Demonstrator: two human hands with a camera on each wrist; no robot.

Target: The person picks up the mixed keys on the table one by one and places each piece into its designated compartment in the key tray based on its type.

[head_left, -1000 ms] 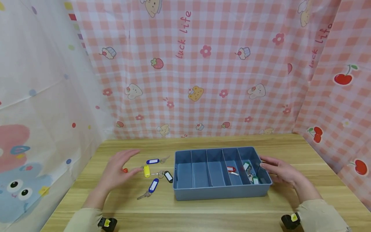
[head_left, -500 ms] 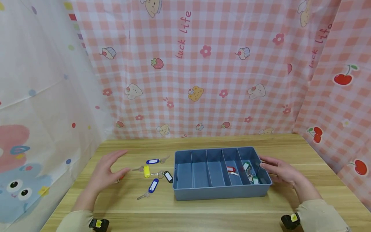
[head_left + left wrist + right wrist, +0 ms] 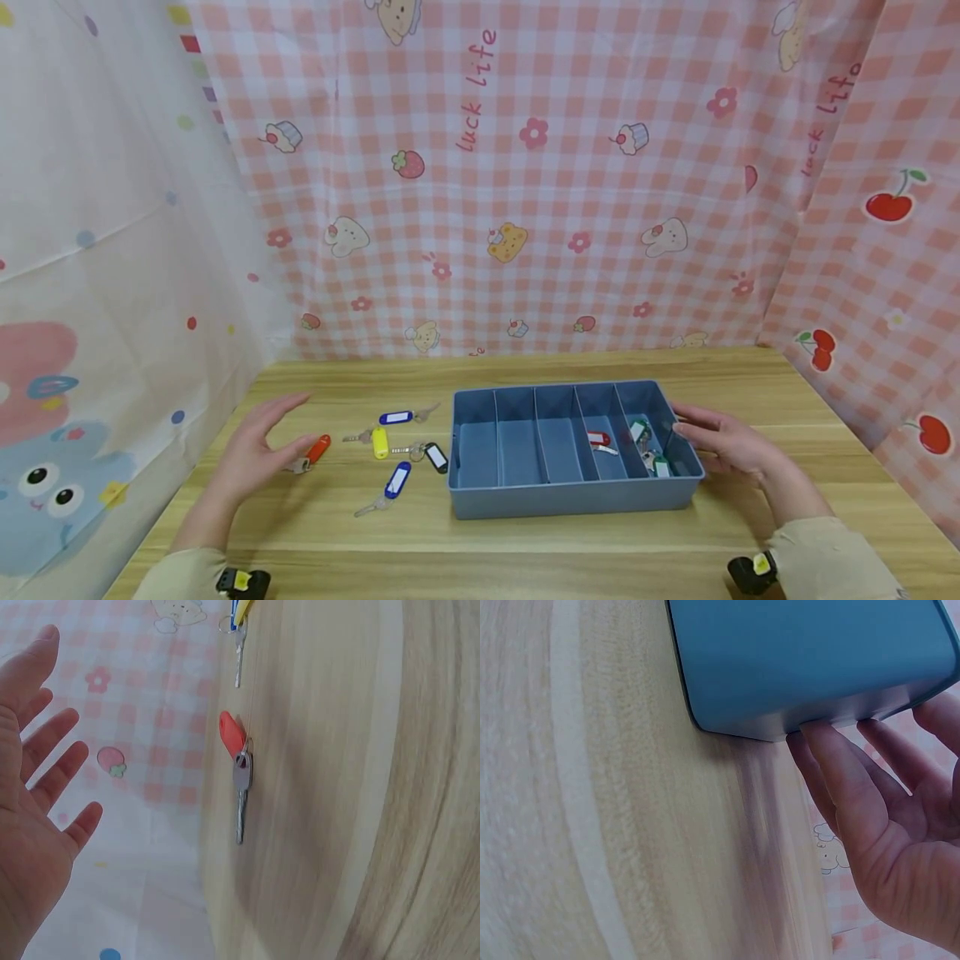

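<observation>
My left hand (image 3: 251, 454) hovers at the table's left with thumb and fingers spread apart, holding nothing. Just beyond its thumb a key with a red tag (image 3: 318, 448) lies on the wood; in the left wrist view its metal key (image 3: 241, 778) shows fully, apart from the palm. At the right, my right hand (image 3: 723, 443) touches the end wall of a blue-grey divided box (image 3: 570, 500), its extended fingertips (image 3: 815, 729) against the plastic. Inside the box, a red-tagged key (image 3: 597, 437) lies in the fourth compartment and green-tagged keys (image 3: 638, 430) in the rightmost.
Between my left hand and the box lie a yellow-tagged key (image 3: 380, 444), a black-tagged key (image 3: 436, 457), and two blue-tagged keys, one farther back (image 3: 396, 417) and one nearer (image 3: 397, 481). A pink checked cloth (image 3: 525, 192) hangs behind the table.
My left hand has drawn back leftward, uncovering the red-tagged key and the key of the yellow tag. My right hand and the box have stayed in place.
</observation>
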